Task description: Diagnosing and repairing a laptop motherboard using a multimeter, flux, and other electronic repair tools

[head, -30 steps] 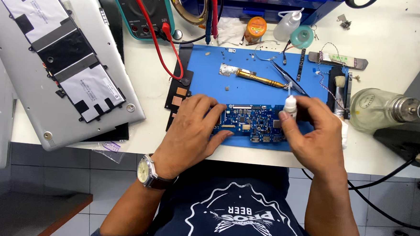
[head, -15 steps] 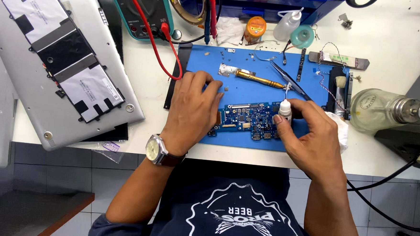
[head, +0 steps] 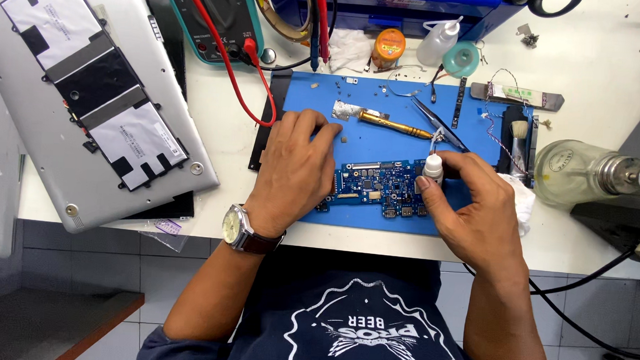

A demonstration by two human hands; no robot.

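Observation:
A blue circuit board (head: 378, 186) lies on a blue work mat (head: 380, 143). My right hand (head: 472, 210) holds a small white dropper bottle (head: 432, 168) upright at the board's right end. My left hand (head: 291, 167), with a wristwatch, lies flat on the mat at the board's left end, fingers reaching toward a small silver foil piece (head: 345, 110). A gold-handled screwdriver (head: 392, 122) and tweezers (head: 439, 128) lie on the mat just beyond the board.
An opened silver laptop base (head: 83, 94) with its battery showing lies at left. A multimeter (head: 212, 14) with red leads stands at the back. A glass bottle (head: 590, 172), a brush (head: 519, 143) and a squeeze bottle (head: 440, 40) are at right and rear.
My left hand has slid off the circuit board and up the mat toward the foil piece. My right hand and the dropper bottle stayed at the board's right end.

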